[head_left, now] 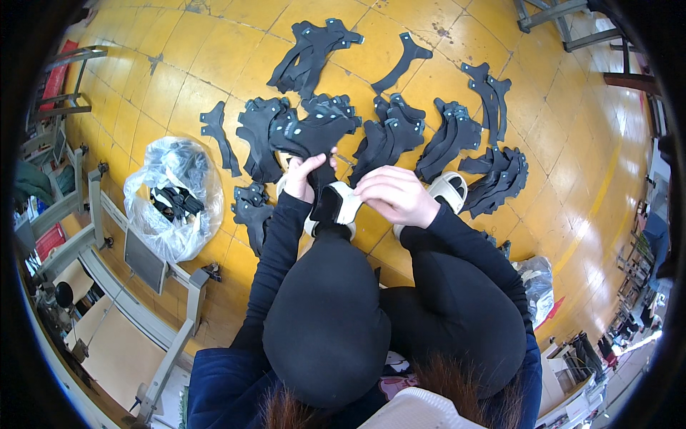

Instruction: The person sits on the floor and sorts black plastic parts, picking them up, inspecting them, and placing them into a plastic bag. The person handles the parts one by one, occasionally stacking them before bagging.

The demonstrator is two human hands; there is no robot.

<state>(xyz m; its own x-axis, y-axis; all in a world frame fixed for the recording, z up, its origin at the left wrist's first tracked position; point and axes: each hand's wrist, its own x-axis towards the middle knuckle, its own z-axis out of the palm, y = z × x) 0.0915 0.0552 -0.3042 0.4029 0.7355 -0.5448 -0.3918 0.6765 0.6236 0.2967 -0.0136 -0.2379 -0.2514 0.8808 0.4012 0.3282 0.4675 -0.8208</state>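
My left hand (303, 177) is closed round a bundle of black Y-shaped fabric pieces (312, 134), raised over the piles on the floor. Small pale marks show on their upper ends. Below that hand, the lower end of the bundle hangs over my knee and shows a white face (349, 203) beside the black. My right hand (401, 196) pinches the edge of this white part between thumb and fingers. Whether the white part is a lining or a separate strip, I cannot tell.
Several piles of like black pieces (404, 129) lie on the yellow tiled floor (214, 53). A clear plastic bag (204, 225) with dark pieces stands at the left, beside a metal frame (193, 304). Another plastic bag (537, 282) lies at the right. Pale slippers (451, 187) are on my feet.
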